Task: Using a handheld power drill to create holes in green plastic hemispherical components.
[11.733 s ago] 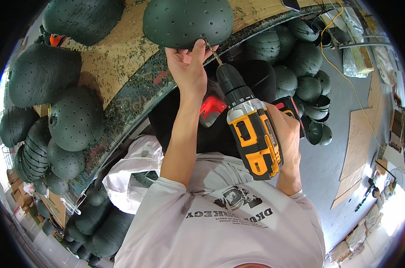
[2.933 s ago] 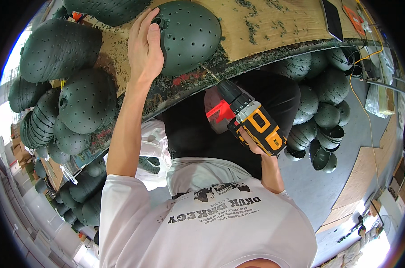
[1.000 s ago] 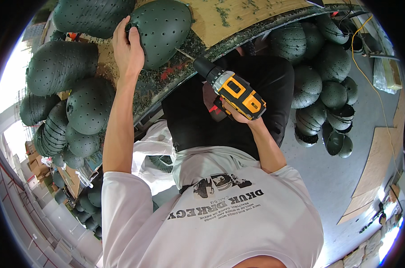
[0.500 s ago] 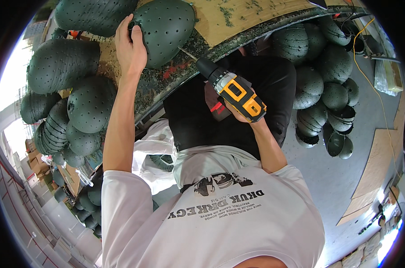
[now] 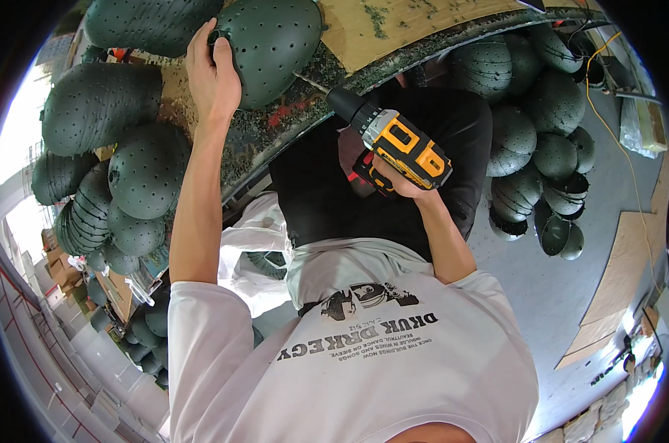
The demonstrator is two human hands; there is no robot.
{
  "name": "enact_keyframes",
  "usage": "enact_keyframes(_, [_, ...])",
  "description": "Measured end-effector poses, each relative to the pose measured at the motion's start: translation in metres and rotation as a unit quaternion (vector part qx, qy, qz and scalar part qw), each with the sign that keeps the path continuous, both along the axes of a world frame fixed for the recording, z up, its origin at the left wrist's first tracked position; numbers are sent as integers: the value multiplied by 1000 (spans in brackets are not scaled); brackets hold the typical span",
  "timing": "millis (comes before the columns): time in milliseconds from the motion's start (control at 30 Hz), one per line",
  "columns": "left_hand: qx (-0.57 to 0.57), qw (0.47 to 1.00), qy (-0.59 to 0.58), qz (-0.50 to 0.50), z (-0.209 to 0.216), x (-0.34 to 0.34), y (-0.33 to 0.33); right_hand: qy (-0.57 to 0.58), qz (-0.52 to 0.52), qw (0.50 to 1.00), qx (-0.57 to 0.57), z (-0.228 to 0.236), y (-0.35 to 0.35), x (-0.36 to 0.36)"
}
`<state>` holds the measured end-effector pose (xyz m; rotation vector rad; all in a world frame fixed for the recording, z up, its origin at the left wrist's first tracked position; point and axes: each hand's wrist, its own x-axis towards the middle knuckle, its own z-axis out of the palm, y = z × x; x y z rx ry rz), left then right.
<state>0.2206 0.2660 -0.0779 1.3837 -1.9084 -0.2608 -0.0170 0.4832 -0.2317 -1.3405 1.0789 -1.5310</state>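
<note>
A dark green perforated plastic dome (image 5: 272, 52) rests at the near edge of the worktable. My left hand (image 5: 215, 77) grips its left side, with the thumb beside a larger hole there. In my right hand (image 5: 399, 177) is a yellow and black cordless drill (image 5: 401, 144), held above my lap and pointing up and left. The tip of its thin bit is at the dome's lower right edge; whether it touches or enters the wall I cannot tell. My right fingers wrap round the drill's handle and are partly hidden under its body.
Several similar domes are stacked at the left (image 5: 148, 170) and in another pile on the right (image 5: 556, 155). Green shavings cover the worktable's edge (image 5: 253, 148); a cardboard sheet (image 5: 393, 29) lies on top. A yellow cable (image 5: 608, 122) runs down the right side.
The drill's body has rolled and shifted slightly right, so its handle and red-trimmed base show more. The dome and my left hand have moved slightly up and left in the view.
</note>
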Motion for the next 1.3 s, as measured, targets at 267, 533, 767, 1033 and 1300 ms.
enact_keyframes(267, [-8,1000,-10,3,-2,3,-1,44,-30,999,-9,11,2,1])
enact_keyframes(533, [-20,999,-25,4,-4,6,-2,150,-68,984,-75,-2,6,2])
enact_keyframes(767, [-21,999,-33,13,-1,-1,2,163,-53,984,-56,4,10,4])
enact_keyframes(1033, [-15,1000,-22,11,0,0,3,137,-37,990,-19,5,11,1])
enact_keyframes(1300, [21,999,33,1,-6,3,-2,125,-60,989,-42,9,9,3])
